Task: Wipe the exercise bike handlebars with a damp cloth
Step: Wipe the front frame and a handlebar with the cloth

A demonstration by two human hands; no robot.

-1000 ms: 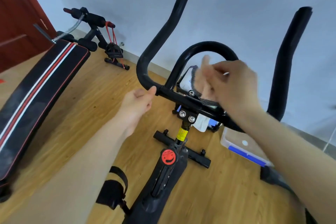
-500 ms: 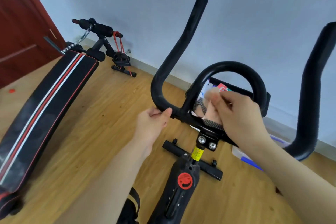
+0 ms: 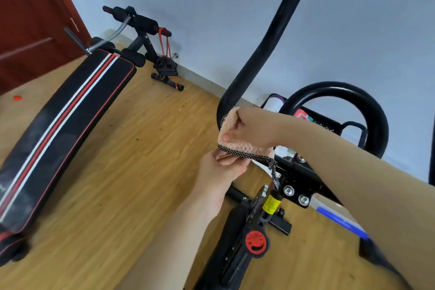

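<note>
Soft, light pink fleece cloth [image 3: 247, 148], centre frame, wraps stiff black padded handlebar [image 3: 261, 54]; right hand [image 3: 251, 129] clamped round it; left hand [image 3: 219, 172] beneath hem, grip indeterminable. Judged: best held bunched

Yellow label [image 3: 271, 203]: print unreadable

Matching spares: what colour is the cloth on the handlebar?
The cloth is pale pink, speckled-black edging; head view.
</note>
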